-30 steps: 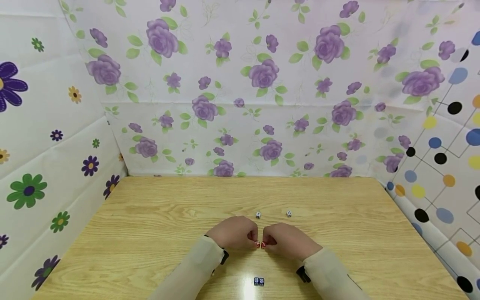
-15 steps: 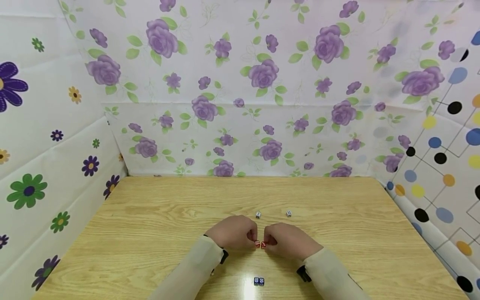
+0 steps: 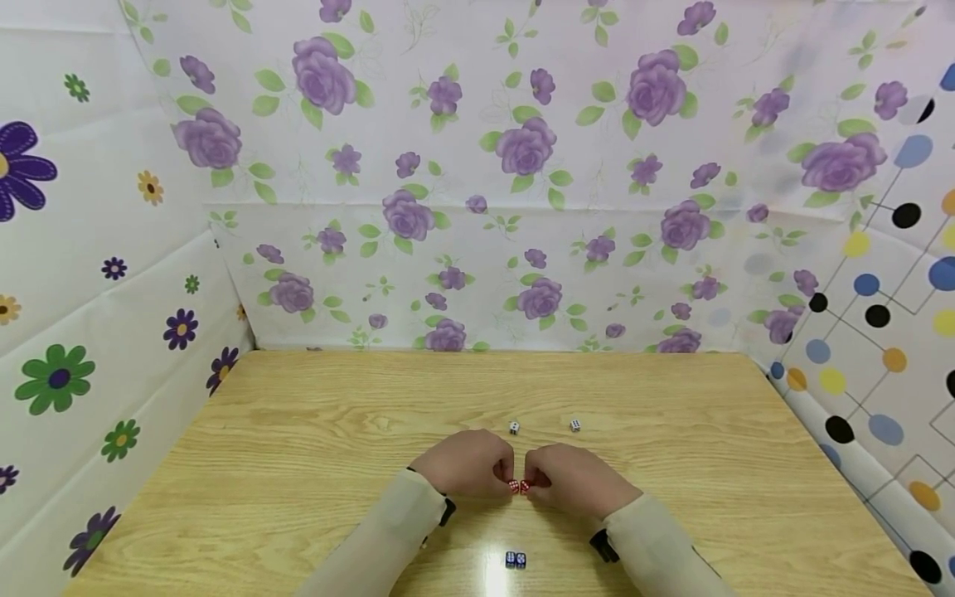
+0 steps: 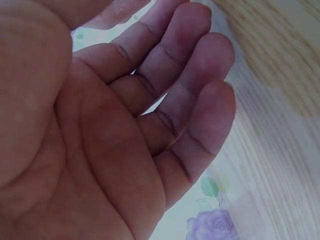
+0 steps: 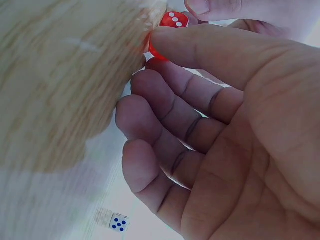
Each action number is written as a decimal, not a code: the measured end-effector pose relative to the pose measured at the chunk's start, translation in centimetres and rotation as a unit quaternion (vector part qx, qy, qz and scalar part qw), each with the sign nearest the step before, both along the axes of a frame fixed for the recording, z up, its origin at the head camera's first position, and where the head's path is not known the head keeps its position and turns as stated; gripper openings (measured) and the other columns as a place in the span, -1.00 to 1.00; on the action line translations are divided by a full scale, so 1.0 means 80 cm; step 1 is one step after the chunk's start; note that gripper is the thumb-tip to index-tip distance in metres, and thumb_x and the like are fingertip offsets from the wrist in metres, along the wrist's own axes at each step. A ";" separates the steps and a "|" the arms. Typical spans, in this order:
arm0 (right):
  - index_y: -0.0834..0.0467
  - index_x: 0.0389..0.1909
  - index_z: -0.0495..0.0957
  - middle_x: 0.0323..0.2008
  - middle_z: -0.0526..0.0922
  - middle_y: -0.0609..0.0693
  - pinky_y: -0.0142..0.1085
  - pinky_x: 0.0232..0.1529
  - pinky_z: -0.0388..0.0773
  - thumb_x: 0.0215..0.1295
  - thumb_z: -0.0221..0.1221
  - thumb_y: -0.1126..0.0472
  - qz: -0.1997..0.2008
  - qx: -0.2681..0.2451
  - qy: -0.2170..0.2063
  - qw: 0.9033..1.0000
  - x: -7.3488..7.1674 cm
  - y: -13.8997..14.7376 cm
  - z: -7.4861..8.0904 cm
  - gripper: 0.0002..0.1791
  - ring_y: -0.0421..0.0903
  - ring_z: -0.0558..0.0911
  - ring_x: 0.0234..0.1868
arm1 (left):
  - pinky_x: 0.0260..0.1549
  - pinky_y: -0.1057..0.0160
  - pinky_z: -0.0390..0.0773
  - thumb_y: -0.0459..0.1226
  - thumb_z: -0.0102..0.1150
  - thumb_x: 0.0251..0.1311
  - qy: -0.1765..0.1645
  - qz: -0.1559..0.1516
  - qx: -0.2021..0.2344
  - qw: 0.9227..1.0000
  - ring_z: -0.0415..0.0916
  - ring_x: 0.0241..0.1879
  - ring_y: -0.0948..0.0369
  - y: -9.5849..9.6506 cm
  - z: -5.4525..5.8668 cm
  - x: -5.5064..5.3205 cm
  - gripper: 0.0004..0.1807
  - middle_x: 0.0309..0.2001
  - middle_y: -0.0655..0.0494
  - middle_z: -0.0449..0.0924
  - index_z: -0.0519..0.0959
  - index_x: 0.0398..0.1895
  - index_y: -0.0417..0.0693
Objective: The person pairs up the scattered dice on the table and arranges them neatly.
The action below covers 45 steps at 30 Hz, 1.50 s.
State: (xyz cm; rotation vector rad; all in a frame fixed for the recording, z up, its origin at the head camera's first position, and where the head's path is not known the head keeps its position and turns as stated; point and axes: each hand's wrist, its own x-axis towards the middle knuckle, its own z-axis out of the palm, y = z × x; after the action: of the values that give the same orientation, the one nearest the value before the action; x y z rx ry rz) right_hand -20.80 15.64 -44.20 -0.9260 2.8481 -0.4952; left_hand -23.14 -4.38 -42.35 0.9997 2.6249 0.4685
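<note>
While the two hands meet over the middle of the table (image 3: 313,431), knuckles facing with a narrow gap between them, the left hand (image 3: 468,464) pinches a red die (image 3: 514,487) between thumb and finger, and the right hand (image 3: 576,481) pinches a second red die (image 3: 525,487) in the same way. The two dice sit just beside each other at the fingertips; whether they touch the wood, I cannot tell. In the wrist views the remaining fingers of both hands are bent. Beyond the gap between the hands lies a white die (image 3: 514,428), and another white die (image 3: 575,425) lies past the right hand's knuckles; both are near the hands and well short of the far edge, where a floral cloth (image 3: 477,274) rises. Nearer the body than the hands, between the sleeves (image 3: 395,522), two blue dice (image 3: 516,560) lie side by side. Outward of the left hand, a broad stretch of wood runs to the left edge and a flowered cloth (image 3: 149,323); outward of the right hand, a similar stretch reaches a dotted cloth (image 3: 850,332).
</note>
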 end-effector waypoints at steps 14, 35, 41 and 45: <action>-0.08 -0.45 0.50 -0.55 0.41 -0.33 -0.44 -0.49 0.33 0.16 0.31 0.10 0.011 0.000 0.007 1.000 -0.001 0.000 -0.002 -0.85 -0.35 0.34 -0.54 | -0.43 0.38 0.45 -0.13 0.33 0.09 0.011 -0.011 -0.007 1.000 0.41 -0.50 0.43 0.002 -0.003 -0.003 -0.87 -0.49 0.45 0.48 0.55 -0.51 0.22; -0.05 -0.45 0.51 -0.56 0.42 -0.32 -0.43 -0.51 0.33 0.16 0.31 0.14 0.006 -0.003 -0.009 1.000 0.003 -0.004 0.003 -0.86 -0.35 0.34 -0.55 | -0.39 0.39 0.46 -0.18 0.32 0.10 0.018 -0.010 -0.010 1.000 0.43 -0.47 0.43 0.004 0.000 0.001 -0.92 -0.48 0.46 0.49 0.60 -0.47 0.21; -0.03 -0.44 0.52 -0.56 0.42 -0.30 -0.43 -0.51 0.33 0.18 0.30 0.13 0.010 -0.005 -0.007 1.000 0.003 -0.004 0.004 -0.87 -0.35 0.34 -0.55 | -0.39 0.40 0.47 -0.19 0.32 0.09 0.014 -0.007 -0.006 1.000 0.43 -0.48 0.44 0.005 0.000 0.001 -0.93 -0.48 0.46 0.49 0.61 -0.47 0.20; -0.02 -0.43 0.53 -0.55 0.43 -0.30 -0.43 -0.50 0.34 0.18 0.30 0.13 0.015 -0.010 -0.004 1.000 0.003 -0.003 0.003 -0.88 -0.35 0.35 -0.54 | -0.40 0.39 0.46 -0.19 0.32 0.09 0.012 -0.007 -0.006 1.000 0.43 -0.48 0.43 0.005 0.001 0.002 -0.93 -0.48 0.46 0.49 0.61 -0.47 0.19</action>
State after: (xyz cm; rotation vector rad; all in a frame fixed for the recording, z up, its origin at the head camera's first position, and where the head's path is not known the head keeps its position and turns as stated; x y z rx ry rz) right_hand -20.56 15.40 -43.93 -0.9677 2.8230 -0.5242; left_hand -23.00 -3.98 -42.29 1.0244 2.6372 0.4386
